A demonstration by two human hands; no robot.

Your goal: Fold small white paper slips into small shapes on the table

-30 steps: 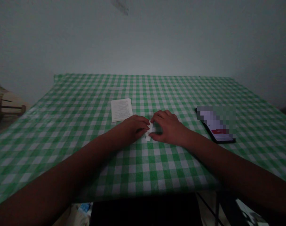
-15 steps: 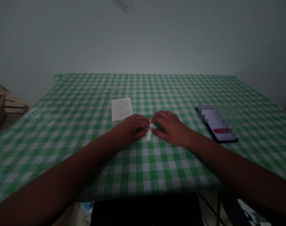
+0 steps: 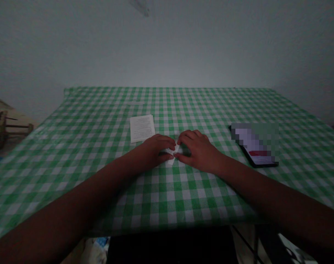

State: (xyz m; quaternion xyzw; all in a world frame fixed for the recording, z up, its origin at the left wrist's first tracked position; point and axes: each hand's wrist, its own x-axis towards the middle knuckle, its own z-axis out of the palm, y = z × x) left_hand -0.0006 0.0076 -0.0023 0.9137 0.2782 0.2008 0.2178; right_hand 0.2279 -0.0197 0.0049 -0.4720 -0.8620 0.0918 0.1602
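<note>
Both my hands rest near the middle of a table covered in a green and white checked cloth (image 3: 73, 154). A small white folded piece of paper (image 3: 174, 150) sits between them. My left hand (image 3: 156, 148) pinches its left side with curled fingers. My right hand (image 3: 196, 149) pinches its right side, thumb and fingertips pressed on it. Most of the paper is hidden under my fingers.
A white printed sheet (image 3: 142, 128) lies flat just beyond my left hand. A dark phone (image 3: 253, 145) with a lit screen lies to the right. A plain wall rises behind the table. Wooden furniture (image 3: 4, 126) stands on the floor at far left.
My fingers have shifted slightly on the small paper, and less of it now shows between my hands. My arms stay in the same place.
</note>
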